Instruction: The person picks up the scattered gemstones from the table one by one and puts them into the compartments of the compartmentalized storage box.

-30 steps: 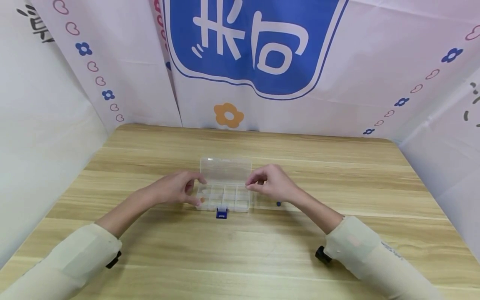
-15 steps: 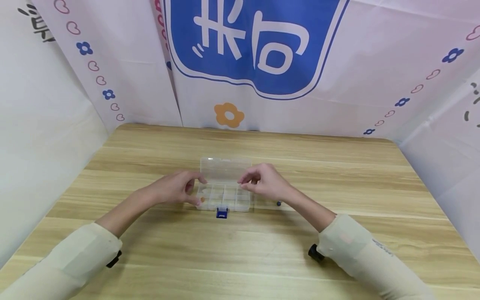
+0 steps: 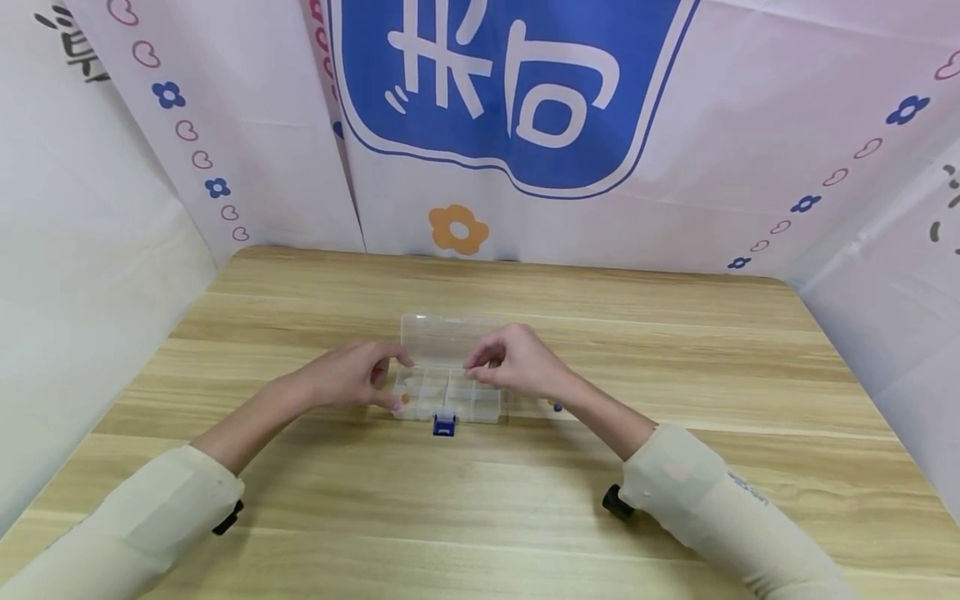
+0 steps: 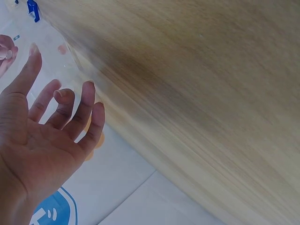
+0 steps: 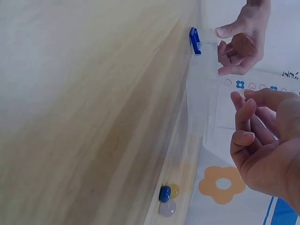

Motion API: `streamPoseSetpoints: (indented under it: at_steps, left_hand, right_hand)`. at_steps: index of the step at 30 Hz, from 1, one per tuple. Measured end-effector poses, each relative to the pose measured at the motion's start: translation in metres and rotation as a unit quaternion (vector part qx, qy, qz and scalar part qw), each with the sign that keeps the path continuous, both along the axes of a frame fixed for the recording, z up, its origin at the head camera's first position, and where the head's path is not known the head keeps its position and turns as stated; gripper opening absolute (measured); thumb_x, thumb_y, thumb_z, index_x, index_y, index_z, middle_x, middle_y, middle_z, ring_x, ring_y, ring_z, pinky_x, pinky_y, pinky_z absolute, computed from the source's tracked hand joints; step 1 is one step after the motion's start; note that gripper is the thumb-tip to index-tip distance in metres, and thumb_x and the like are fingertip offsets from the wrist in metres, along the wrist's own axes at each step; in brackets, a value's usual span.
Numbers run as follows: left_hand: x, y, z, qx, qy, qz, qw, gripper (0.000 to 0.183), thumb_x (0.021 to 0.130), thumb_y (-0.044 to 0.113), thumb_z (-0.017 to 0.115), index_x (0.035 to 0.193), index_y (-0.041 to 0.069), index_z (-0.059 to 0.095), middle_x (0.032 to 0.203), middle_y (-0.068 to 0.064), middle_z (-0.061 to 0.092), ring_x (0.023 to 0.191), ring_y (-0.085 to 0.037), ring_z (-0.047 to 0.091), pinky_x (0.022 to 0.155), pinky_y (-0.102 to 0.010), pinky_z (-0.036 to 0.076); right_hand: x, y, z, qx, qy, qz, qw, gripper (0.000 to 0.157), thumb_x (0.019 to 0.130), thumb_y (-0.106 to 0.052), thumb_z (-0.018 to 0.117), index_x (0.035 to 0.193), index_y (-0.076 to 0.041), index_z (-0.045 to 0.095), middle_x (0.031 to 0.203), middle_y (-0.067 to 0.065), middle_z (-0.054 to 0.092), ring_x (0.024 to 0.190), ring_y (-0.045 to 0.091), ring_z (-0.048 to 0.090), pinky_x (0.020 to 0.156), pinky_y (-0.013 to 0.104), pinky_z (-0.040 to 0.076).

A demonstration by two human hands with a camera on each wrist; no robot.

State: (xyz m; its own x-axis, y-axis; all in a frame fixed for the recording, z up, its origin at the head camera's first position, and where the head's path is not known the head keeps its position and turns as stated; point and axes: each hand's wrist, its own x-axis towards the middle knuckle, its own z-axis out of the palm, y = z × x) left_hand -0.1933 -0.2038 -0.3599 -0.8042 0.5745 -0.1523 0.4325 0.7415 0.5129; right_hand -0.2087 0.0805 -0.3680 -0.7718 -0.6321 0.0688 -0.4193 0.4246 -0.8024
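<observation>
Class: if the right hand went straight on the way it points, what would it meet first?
Probably the clear box, though depth is unclear; passing above the dividers, it would reach the left hand.

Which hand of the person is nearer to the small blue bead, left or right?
Right. The right hand is over the right half of the clear box, with the blue bead close to its wrist; the left hand is farther, at the box's left end.

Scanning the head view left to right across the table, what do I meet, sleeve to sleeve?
Left sleeve, left hand, blue latch, right hand, right sleeve. The plastic box overlaps both hands, so I left it out.
</observation>
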Motion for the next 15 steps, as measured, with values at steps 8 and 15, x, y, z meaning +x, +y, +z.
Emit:
streamPoseSetpoints:
  at_steps: [8,15]
  left_hand:
    - [-0.001,-0.001,-0.001,0.001,0.012,-0.008,0.9999,0.053,0.082,0.023,0.09,0.123,-0.001,0.066,0.07,0.0,0.053,0.064,-0.011,0.046,0.06,-0.029,0.04]
    - [-0.001,-0.002,-0.002,0.002,0.011,-0.01,0.9999,0.053,0.083,0.025,0.089,0.123,0.0,0.067,0.069,0.001,0.052,0.062,-0.01,0.045,0.059,-0.029,0.039]
  right_hand:
    - [0.001,-0.01,-0.001,-0.011,-0.023,0.016,1.0,0.006,0.095,-0.005,0.075,0.096,-0.001,0.079,0.089,0.011,0.077,0.059,0.011,0.06,0.054,0.023,0.05]
    - [0.001,-0.018,-0.002,-0.015,-0.025,0.027,0.999,0.005,0.094,-0.003,0.076,0.095,0.0,0.079,0.087,0.009,0.077,0.059,0.023,0.065,0.057,0.027,0.055]
